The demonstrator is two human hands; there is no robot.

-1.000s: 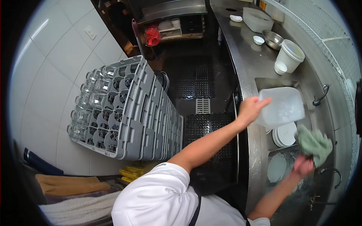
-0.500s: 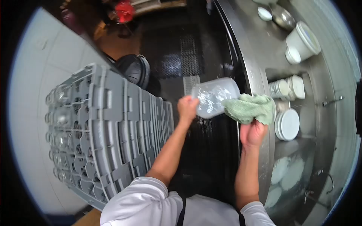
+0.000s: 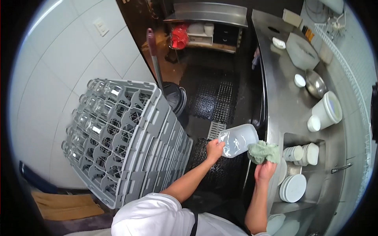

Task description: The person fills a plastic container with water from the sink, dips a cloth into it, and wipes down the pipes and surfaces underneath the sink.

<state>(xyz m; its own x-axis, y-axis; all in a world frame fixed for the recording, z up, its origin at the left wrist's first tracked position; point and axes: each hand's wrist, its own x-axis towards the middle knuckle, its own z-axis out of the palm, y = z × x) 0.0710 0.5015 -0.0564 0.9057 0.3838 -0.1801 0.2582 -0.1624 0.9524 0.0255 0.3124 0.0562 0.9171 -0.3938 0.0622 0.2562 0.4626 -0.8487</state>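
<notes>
My left hand (image 3: 215,151) grips the near left edge of a translucent plastic container (image 3: 238,138), which is tilted over the floor beside the counter. Light glints off its wet-looking surface. In my right hand (image 3: 265,170) is a bunched green cloth (image 3: 263,152), pressed at the container's right edge. The cloth covers most of the right fingers. Close to the right hand, in the sink, stand a stack of white round lids or plates (image 3: 293,188) and several white tubs (image 3: 308,153).
Stacked grey racks (image 3: 157,145) holding upturned glasses (image 3: 96,128) rise on the left. Behind them are a black bin (image 3: 173,96) and a mop-like handle (image 3: 152,47). Along the steel counter (image 3: 277,102) stand a white bucket (image 3: 328,110) and a metal bowl (image 3: 316,83).
The view has tilted up, showing more of the counter and the far shelf. Both hands still hold the container and cloth; the cloth is more bunched at the container's right edge.
</notes>
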